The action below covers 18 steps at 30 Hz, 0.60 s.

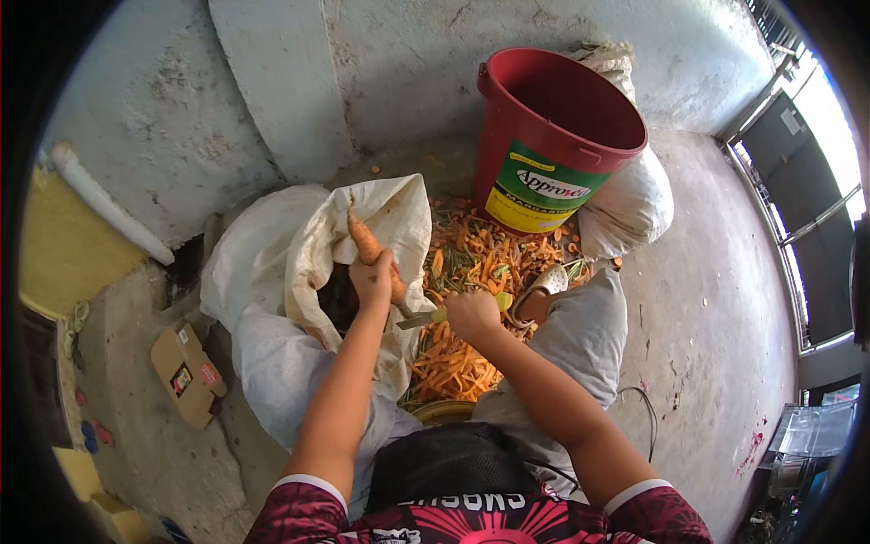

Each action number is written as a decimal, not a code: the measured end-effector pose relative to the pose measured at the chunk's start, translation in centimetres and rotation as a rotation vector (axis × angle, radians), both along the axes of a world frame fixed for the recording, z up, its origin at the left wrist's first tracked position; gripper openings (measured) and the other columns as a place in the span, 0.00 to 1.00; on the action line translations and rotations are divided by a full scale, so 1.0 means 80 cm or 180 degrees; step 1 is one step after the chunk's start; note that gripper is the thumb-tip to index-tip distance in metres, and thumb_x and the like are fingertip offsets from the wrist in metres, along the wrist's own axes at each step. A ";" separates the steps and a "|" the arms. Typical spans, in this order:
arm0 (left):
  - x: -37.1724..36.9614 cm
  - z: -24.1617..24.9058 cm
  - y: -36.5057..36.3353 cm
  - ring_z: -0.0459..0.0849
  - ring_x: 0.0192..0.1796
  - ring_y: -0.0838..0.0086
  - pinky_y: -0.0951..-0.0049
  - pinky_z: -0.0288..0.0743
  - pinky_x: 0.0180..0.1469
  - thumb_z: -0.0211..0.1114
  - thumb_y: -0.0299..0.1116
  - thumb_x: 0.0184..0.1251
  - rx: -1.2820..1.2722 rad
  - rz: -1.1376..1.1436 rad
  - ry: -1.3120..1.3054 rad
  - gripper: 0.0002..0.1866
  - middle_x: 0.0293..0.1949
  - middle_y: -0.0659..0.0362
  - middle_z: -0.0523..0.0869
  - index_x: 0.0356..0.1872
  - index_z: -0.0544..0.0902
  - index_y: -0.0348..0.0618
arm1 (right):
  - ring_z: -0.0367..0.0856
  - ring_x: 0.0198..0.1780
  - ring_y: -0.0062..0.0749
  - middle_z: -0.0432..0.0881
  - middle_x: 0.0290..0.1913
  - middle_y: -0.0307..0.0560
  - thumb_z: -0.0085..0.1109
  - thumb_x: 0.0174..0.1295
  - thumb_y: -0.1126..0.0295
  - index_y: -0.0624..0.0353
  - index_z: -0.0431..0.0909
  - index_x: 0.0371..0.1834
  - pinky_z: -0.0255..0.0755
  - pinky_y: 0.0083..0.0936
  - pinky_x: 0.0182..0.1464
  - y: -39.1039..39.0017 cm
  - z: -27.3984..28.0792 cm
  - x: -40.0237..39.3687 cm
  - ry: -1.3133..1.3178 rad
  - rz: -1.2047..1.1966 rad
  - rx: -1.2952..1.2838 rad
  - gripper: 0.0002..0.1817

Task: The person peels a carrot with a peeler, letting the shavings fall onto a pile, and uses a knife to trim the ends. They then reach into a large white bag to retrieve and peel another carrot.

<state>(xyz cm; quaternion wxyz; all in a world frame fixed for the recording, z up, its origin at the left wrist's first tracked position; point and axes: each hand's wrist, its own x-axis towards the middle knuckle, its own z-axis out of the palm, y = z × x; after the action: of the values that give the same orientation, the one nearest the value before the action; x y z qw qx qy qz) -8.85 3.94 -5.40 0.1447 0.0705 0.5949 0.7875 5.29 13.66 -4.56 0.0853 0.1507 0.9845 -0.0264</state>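
My left hand (372, 281) is wrapped around an orange carrot (365, 241), its thin tip pointing up and away from me. In my right hand (474, 317) is a knife (419, 319) with a yellow-green handle, its blade aimed left, just below the carrot's thick end. Under my left hand an open white sack (399, 208) stands between my legs, its inside dark. Orange peelings (453, 358) lie heaped below the knife, with more peelings and green bits spread beyond.
A dark red bucket (503, 109) with a margarine label stands upright at the back, beside a filled white sack (634, 204). My foot in a pale clog (548, 283) rests by the peelings. Flattened cardboard (186, 376) lies left, and a thin cable (653, 412) right.
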 end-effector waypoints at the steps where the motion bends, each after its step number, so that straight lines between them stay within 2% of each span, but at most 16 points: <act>1: -0.008 -0.002 -0.002 0.71 0.17 0.74 0.76 0.66 0.24 0.57 0.27 0.50 -0.0008 0.0153 0.0184 0.08 0.14 0.59 0.72 0.18 0.70 0.36 | 0.80 0.27 0.35 0.80 0.23 0.45 0.47 0.51 0.69 0.57 0.75 0.23 0.71 0.28 0.26 0.001 0.001 0.003 -0.0018 0.0000 0.0010 0.07; 2: -0.015 -0.006 -0.003 0.71 0.17 0.74 0.74 0.66 0.23 0.58 0.28 0.50 0.0452 0.0208 -0.0420 0.07 0.14 0.59 0.72 0.21 0.70 0.36 | 0.80 0.27 0.35 0.80 0.24 0.44 0.47 0.51 0.69 0.57 0.74 0.24 0.71 0.28 0.26 0.003 0.002 0.005 -0.0033 0.0004 0.0018 0.07; 5: -0.015 -0.001 -0.006 0.72 0.17 0.73 0.73 0.67 0.23 0.58 0.29 0.50 0.0566 0.0507 -0.1281 0.08 0.15 0.58 0.72 0.24 0.70 0.36 | 0.80 0.28 0.37 0.80 0.26 0.47 0.46 0.52 0.68 0.59 0.73 0.34 0.71 0.31 0.27 0.011 0.009 0.004 -0.0293 -0.0063 -0.0198 0.09; 8: -0.010 0.001 -0.008 0.72 0.17 0.72 0.72 0.68 0.24 0.59 0.29 0.50 0.0464 0.0338 -0.1180 0.08 0.16 0.58 0.72 0.25 0.69 0.36 | 0.80 0.28 0.36 0.80 0.26 0.44 0.46 0.53 0.69 0.57 0.74 0.27 0.71 0.29 0.28 0.009 0.009 0.005 -0.0201 -0.0108 -0.0101 0.07; 11: -0.010 -0.001 -0.008 0.72 0.17 0.72 0.72 0.68 0.23 0.59 0.29 0.50 0.0458 0.0302 -0.1195 0.08 0.16 0.58 0.72 0.24 0.70 0.37 | 0.80 0.28 0.36 0.80 0.26 0.44 0.45 0.53 0.69 0.57 0.74 0.30 0.71 0.29 0.28 0.010 0.009 0.009 -0.0196 0.0084 -0.0108 0.08; 14: -0.005 0.002 -0.006 0.72 0.17 0.73 0.73 0.67 0.23 0.59 0.30 0.51 0.0331 0.0128 -0.1025 0.08 0.16 0.59 0.72 0.23 0.70 0.37 | 0.79 0.28 0.39 0.80 0.25 0.47 0.45 0.52 0.67 0.59 0.75 0.31 0.71 0.32 0.28 0.010 0.021 0.010 -0.0173 0.0004 -0.0301 0.09; 18: 0.003 0.007 -0.005 0.73 0.19 0.72 0.71 0.68 0.25 0.59 0.32 0.52 0.0155 -0.0057 -0.0939 0.09 0.16 0.59 0.73 0.21 0.71 0.38 | 0.79 0.28 0.38 0.80 0.25 0.47 0.45 0.52 0.67 0.57 0.75 0.30 0.71 0.32 0.28 0.011 0.010 0.009 -0.0167 -0.0035 -0.0174 0.09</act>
<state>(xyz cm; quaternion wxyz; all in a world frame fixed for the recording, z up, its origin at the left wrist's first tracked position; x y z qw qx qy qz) -8.59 3.54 -4.86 0.2357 -0.0373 0.5473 0.8022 6.03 14.57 -3.73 0.1150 0.1543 0.9800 -0.0497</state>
